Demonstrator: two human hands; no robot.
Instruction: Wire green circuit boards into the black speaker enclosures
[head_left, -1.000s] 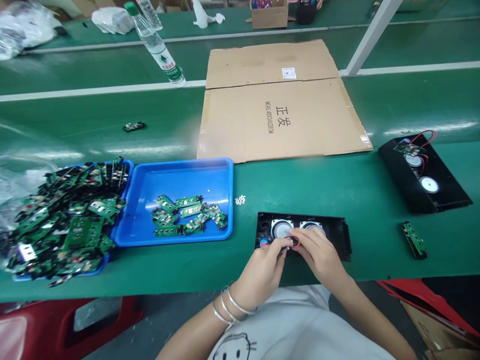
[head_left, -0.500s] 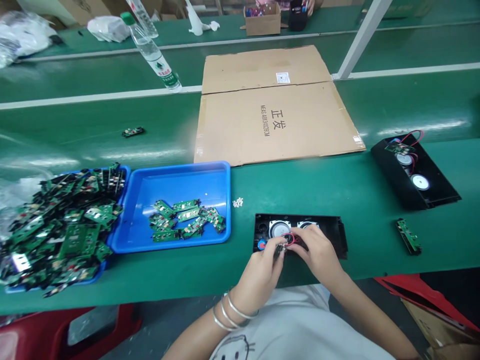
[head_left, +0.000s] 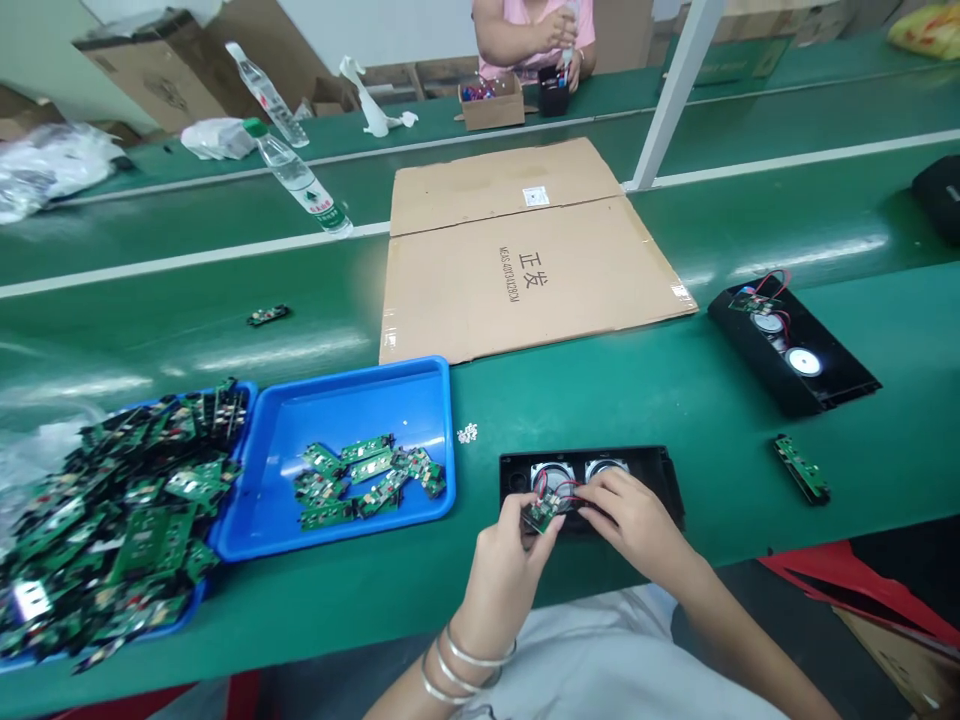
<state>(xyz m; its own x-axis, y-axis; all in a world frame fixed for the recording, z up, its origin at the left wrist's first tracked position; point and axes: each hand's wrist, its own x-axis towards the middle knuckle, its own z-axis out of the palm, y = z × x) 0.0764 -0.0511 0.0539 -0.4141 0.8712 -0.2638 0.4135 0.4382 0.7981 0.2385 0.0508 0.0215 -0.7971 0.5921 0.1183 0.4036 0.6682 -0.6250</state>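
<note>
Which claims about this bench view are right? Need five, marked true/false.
1. Left hand holds a circuit board. True.
2. Right hand holds a bottle. False: right hand has its fingers at the red wires.
3. White bits are piled inside the blue tray. False: they lie on the green table, just outside the blue tray.
4. The flattened cardboard has printing. True.
5. The cardboard covers the blue tray. False: it lies beyond it.
</note>
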